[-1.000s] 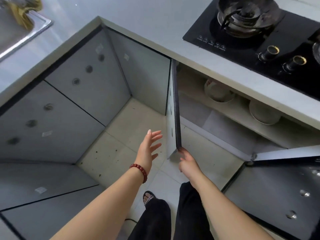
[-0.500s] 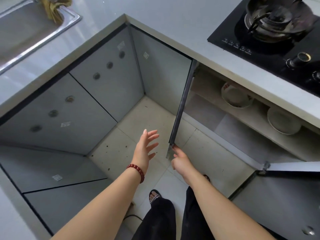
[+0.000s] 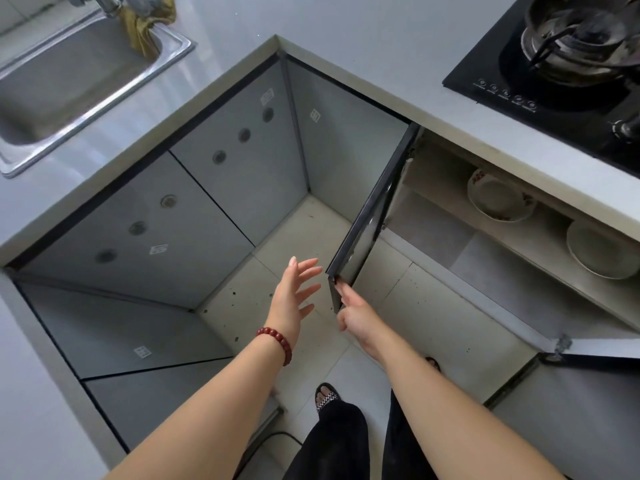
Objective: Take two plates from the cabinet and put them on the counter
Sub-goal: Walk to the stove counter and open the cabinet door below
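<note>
Cabinet door (image 3: 367,216) edge touched by right hand (image 3: 360,317) at centre; left hand (image 3: 294,296) spread wide, empty; two plates (image 3: 498,199) seen on shelf, right.

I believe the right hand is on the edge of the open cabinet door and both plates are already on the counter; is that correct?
Not quite: the head view shows both plates, patterned and plain, on the cabinet shelf, not the counter. The right hand is on the door edge.

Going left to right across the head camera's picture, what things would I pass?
Steel sink → yellow-brown cloth → left hand → right hand → flower-patterned plate → plain white plate.
</note>
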